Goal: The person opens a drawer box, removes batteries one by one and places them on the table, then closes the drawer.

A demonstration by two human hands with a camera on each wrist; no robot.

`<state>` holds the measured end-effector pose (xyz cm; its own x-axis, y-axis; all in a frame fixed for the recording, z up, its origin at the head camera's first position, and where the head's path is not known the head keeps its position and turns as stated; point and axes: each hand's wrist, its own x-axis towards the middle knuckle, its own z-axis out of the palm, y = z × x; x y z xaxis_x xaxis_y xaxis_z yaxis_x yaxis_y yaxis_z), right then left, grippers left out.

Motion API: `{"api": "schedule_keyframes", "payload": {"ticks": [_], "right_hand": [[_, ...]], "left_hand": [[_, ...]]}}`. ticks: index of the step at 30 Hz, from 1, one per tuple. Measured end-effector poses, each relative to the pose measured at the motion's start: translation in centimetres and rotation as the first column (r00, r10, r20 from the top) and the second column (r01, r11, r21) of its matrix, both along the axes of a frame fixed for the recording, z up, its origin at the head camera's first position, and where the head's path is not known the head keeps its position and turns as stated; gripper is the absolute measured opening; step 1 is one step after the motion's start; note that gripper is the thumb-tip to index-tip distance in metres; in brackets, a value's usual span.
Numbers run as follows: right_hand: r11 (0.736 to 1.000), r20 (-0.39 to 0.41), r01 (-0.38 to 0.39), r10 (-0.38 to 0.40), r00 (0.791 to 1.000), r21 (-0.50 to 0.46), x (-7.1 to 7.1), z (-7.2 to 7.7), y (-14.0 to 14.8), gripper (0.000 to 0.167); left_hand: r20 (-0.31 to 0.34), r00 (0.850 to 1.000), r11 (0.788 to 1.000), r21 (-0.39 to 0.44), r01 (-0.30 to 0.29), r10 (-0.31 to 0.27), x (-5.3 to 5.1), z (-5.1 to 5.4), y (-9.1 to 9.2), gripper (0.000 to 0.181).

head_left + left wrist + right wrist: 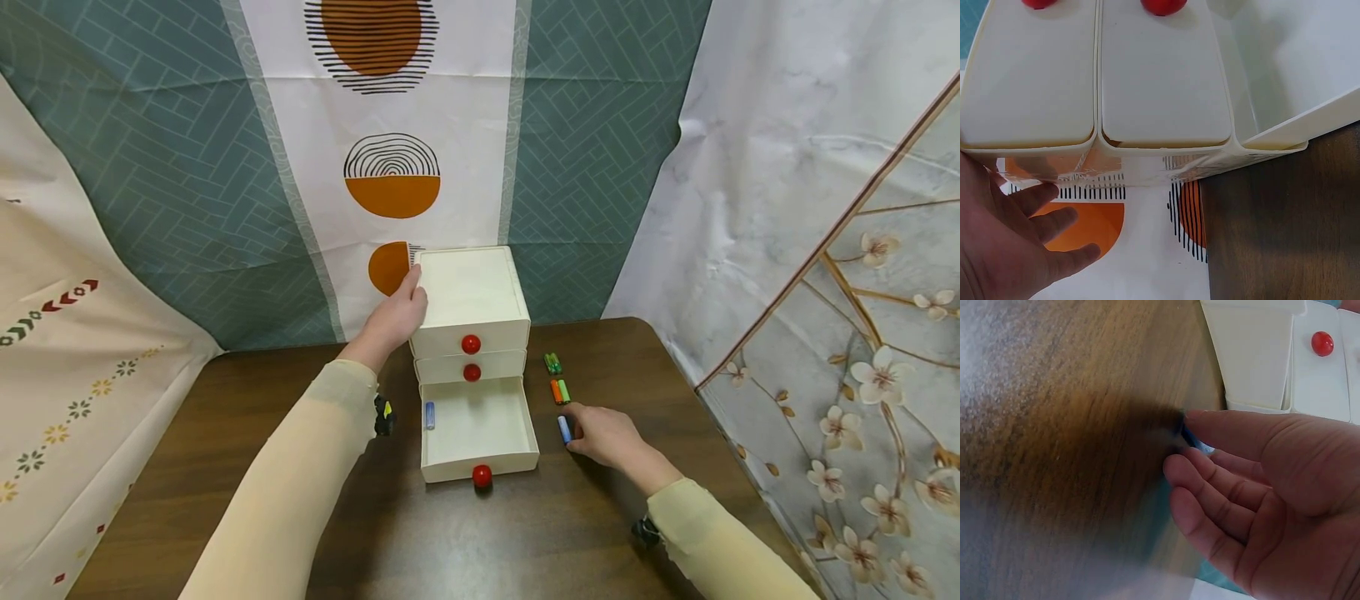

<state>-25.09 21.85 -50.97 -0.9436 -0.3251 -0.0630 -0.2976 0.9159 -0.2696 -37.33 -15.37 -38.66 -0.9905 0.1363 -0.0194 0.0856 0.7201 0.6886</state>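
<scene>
A white drawer unit [472, 283] with red knobs stands on the table, its bottom drawer [480, 425] pulled out. Inside that drawer a blue battery [430, 415] lies along the left wall. My left hand [397, 317] rests against the unit's upper left side; in the left wrist view its fingers [1054, 225] are spread and relaxed. To the right of the drawer, my right hand [609, 435] pinches another blue battery [564, 429] at the tabletop between thumb and finger. In the right wrist view the fingers mostly hide this battery [1188, 434].
Beyond the right hand lie an orange battery [556, 392] and a light green battery [564, 391] side by side, with green batteries [552, 363] farther back. Patterned cloth [592, 167] hangs behind the brown table [360, 517] and at both sides.
</scene>
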Motion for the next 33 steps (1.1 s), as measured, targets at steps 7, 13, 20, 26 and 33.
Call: {"api": "schedule_keyframes", "payload": {"ticks": [7,13,20,26,33], "right_hand": [[1.0,0.009,0.004,-0.004,1.0,0.012,0.0,0.1,-0.1,0.057],[1.0,-0.01,0.0,0.0,1.0,0.009,0.2,0.8,-0.1,0.056],[1.0,-0.071,-0.001,0.001,0.998,-0.009,0.7,2.2,-0.8,0.05],[0.999,-0.139,-0.008,0.003,0.99,-0.035,1.1,3.3,-1.4,0.047],[0.997,-0.238,-0.02,0.001,0.971,-0.081,1.5,4.3,-2.1,0.04]], "left_hand": [[0.003,1.0,1.0,0.007,0.003,-0.003,0.0,0.0,0.0,0.068],[-0.017,1.0,1.0,-0.003,0.004,-0.004,0.0,0.1,0.1,0.068],[-0.014,1.0,1.0,-0.009,-0.003,0.003,0.1,0.1,0.1,0.069],[-0.013,1.0,1.0,-0.011,0.003,-0.003,0.2,0.2,0.1,0.069],[-0.009,1.0,1.0,-0.01,-0.001,0.001,0.3,0.2,0.1,0.069]]}}
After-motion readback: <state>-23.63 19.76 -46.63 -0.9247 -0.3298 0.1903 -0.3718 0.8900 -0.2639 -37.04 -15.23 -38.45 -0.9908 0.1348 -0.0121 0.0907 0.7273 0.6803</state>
